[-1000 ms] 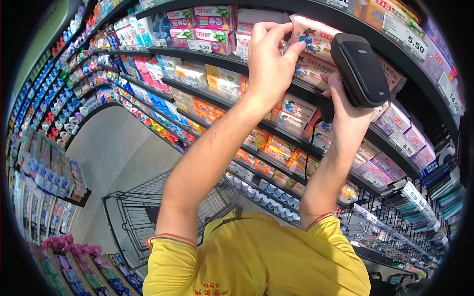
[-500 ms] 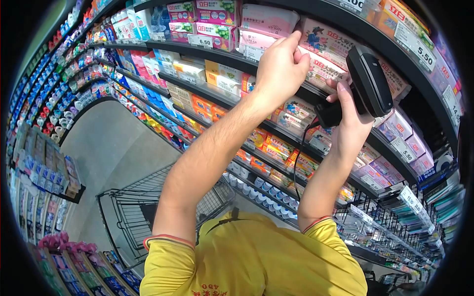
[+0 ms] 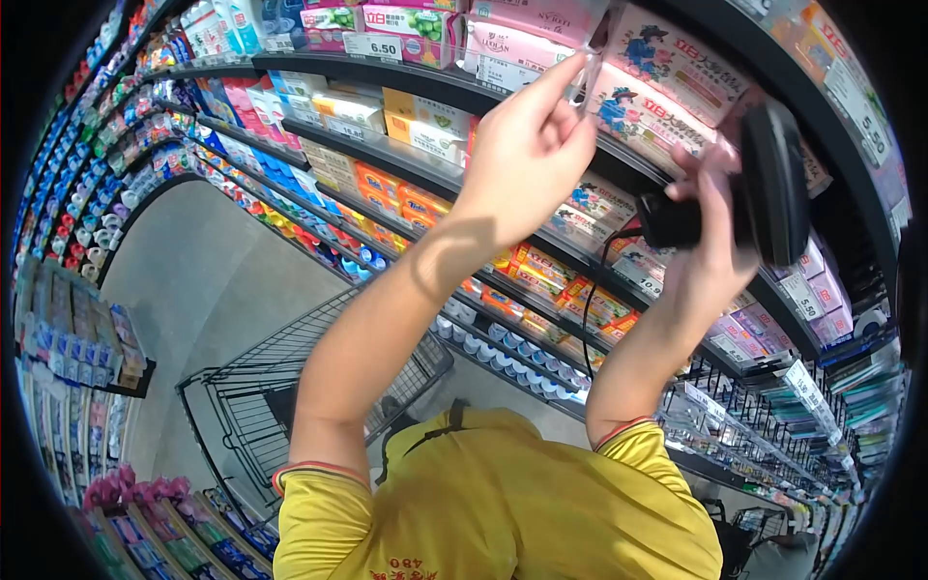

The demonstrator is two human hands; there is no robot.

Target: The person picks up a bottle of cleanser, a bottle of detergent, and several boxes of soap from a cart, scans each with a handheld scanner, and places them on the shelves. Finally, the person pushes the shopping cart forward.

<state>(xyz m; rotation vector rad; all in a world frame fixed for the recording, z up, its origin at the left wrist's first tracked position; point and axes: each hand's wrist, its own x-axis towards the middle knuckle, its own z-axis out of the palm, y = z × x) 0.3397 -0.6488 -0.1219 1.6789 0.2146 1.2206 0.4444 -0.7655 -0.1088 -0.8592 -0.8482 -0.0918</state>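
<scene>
My right hand (image 3: pixel 710 217) is wrapped round the handle of a black handheld barcode scanner (image 3: pixel 773 184), whose head stands upright in front of the shelf. Motion smears it and the fingers a little. A thin black cable (image 3: pixel 592 300) hangs from the handle base. Farther left, my left hand (image 3: pixel 527 155) is raised with its index finger stretched to the shelf edge and the other fingers loosely bent. That fingertip is at the gap between pink-and-white packs (image 3: pixel 532 43) and boxed laundry soap packs (image 3: pixel 652 121). No item shows in this hand.
Shelves of soap and detergent curve round me, with price labels (image 3: pixel 373 46) along their edges. A black wire shopping cart (image 3: pixel 242 416) stands beside me at the left on the grey floor (image 3: pixel 203 261). Wire racks (image 3: pixel 744 445) hold goods at the lower right.
The scanner in my right hand has moved right and turned more upright. My left index finger has straightened along the shelf edge. The view has shifted slightly.
</scene>
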